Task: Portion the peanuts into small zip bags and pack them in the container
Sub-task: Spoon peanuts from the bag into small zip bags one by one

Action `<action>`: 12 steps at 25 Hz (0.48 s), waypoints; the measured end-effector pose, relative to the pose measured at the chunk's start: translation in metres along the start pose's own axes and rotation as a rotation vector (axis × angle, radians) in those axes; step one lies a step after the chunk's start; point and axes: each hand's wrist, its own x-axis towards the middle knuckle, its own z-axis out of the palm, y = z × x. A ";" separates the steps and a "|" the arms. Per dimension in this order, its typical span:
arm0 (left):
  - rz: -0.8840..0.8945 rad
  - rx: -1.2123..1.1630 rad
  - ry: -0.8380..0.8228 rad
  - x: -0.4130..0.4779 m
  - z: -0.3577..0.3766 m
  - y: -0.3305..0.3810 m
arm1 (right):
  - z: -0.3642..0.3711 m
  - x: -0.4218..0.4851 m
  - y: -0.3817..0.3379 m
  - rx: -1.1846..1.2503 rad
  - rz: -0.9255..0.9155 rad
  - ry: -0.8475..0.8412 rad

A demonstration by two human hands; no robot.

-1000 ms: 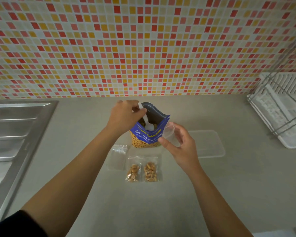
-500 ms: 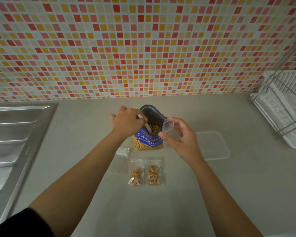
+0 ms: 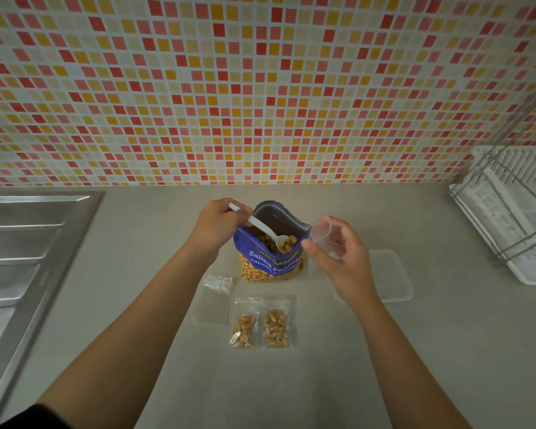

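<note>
Scooping is the step in hand. The left hand [image 3: 220, 224] grips the handle of a white plastic spoon [image 3: 268, 232]. The spoon's bowl sits loaded with peanuts inside the open mouth of the blue peanut bag [image 3: 271, 261], which stands on the counter [image 3: 322, 382] between the two hands.

The right hand [image 3: 341, 258], just beside the peanut bag's right edge, pinches an empty small zip bag [image 3: 321, 235] between thumb and fingers and holds it up near the spoon. Whether its mouth is open I cannot tell.

Nearer the person than the hands lie one filled bag [image 3: 245, 329] and a second filled bag [image 3: 276, 328] side by side, with a spare empty bag [image 3: 214, 300] just to their left. The clear container [image 3: 390, 274] lies to the right of the right hand, partly hidden by the wrist, with no bags visible in it.

The next move, I judge, calls for lifting the spoon out level, bringing it to the small zip bag's mouth and tipping it in. The thin mouth must be held open, or peanuts will spill.
</note>
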 end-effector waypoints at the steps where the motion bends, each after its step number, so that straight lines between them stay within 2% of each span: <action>1: -0.013 -0.028 0.009 0.000 -0.002 0.000 | -0.001 0.001 -0.002 -0.024 -0.001 0.010; 12: -0.192 -0.194 0.119 0.008 -0.034 -0.014 | 0.008 0.010 -0.014 -0.301 -0.091 0.016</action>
